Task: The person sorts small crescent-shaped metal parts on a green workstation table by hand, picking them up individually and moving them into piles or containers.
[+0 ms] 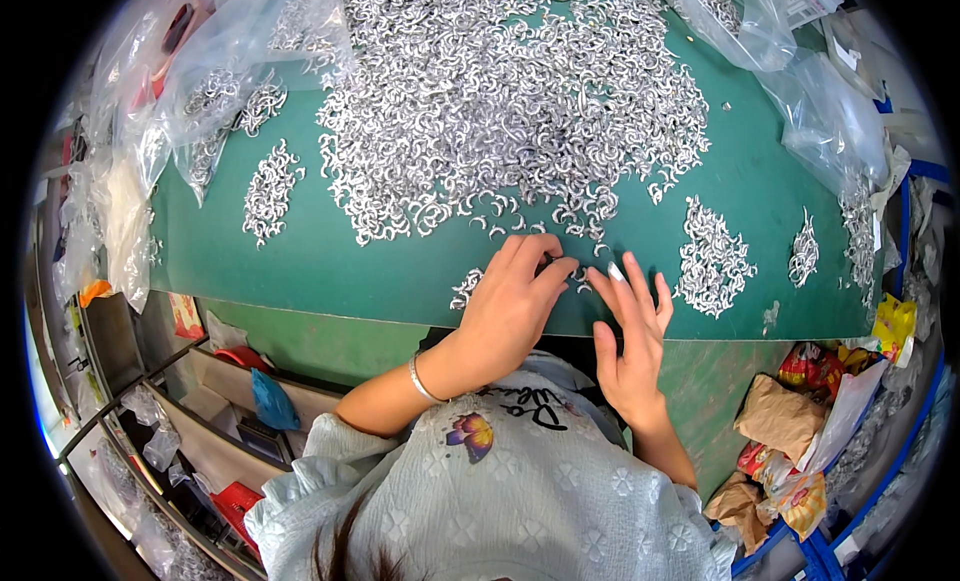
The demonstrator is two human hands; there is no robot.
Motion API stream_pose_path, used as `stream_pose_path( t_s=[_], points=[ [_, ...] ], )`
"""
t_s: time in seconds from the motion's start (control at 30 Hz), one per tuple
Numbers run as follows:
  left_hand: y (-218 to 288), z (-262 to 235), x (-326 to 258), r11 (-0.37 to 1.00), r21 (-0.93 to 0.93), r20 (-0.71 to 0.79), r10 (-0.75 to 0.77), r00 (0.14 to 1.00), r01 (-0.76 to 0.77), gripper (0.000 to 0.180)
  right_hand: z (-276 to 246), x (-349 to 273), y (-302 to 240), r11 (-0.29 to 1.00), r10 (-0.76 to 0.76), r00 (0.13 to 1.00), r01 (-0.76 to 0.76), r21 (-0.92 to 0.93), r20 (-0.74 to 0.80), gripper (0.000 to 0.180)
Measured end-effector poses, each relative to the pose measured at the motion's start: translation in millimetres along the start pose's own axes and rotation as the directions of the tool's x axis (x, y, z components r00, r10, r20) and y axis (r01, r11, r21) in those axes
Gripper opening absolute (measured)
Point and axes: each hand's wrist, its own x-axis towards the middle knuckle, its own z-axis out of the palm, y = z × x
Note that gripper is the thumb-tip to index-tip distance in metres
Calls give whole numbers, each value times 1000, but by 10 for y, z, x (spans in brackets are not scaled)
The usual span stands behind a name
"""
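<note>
A broad heap of small silver crescent-shaped metal pieces [500, 101] covers the far middle of the green table [330, 281]. At the heap's near edge, my left hand [512, 299] has its fingers curled down toward the tabletop; whatever its fingertips hold is hidden. A bracelet circles that wrist. Fingers apart, my right hand [632, 331] lies at the table's near edge with nothing in it. A few loose crescents [581, 279] rest between the two hands. Partly behind my left hand is a small cluster of crescents [465, 289].
Smaller crescent piles lie left [268, 196], right [714, 261] and farther right [803, 251]. Clear plastic bags [250, 71] sit at the far left, another bag [825, 121] at the far right. Below the table are a drawer unit [215, 391] and a brown paper bag [780, 418].
</note>
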Motion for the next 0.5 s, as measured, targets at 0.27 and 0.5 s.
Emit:
stream_pose_path(
  t_s=[0.27, 0.5],
  points=[
    [26, -52, -13, 998, 70, -33, -5, 999, 7, 33, -32, -17, -46, 999, 1, 1000, 0, -40, 19, 43],
    [87, -9, -110, 996, 79, -13, 28, 1000, -27, 32, -51, -52, -67, 999, 26, 999, -25, -32, 20, 35]
  ],
)
